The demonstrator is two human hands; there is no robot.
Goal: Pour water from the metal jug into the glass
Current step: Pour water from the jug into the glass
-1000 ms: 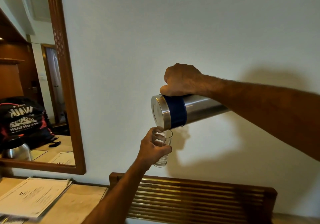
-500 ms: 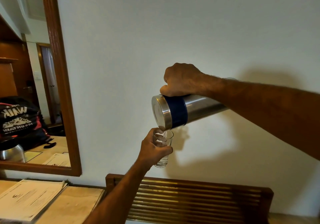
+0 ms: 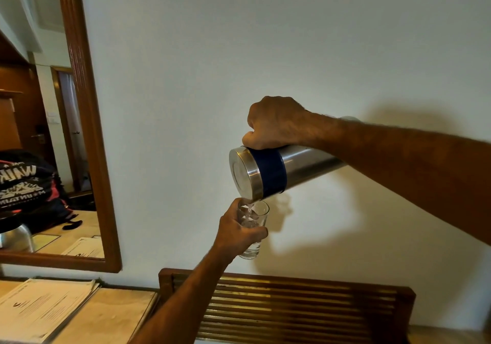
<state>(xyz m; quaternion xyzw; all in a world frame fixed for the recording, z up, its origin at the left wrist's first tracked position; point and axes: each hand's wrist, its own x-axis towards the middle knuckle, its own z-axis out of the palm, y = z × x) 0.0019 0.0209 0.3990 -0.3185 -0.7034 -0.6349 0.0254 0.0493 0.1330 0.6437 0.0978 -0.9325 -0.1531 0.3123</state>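
Observation:
My right hand (image 3: 276, 124) grips the metal jug (image 3: 268, 173) from above, near its top end. The steel jug has a dark blue band and lies tipped almost level, its lidded end pointing left and slightly down. A thin stream of water runs from its lower lip into the clear glass (image 3: 253, 221) just below. My left hand (image 3: 236, 233) wraps around the glass and holds it upright in the air in front of the white wall. Some water sits in the glass.
A slatted wooden rack (image 3: 292, 309) stands below the glass against the wall. Papers (image 3: 45, 306) lie on the tabletop (image 3: 114, 314) at lower left. A wood-framed mirror (image 3: 87, 131) hangs at left and reflects a dark bag and a steel vessel.
The jug has tipped a little further and water now streams into the glass. Both hands keep their grips; the view has shifted slightly to the right.

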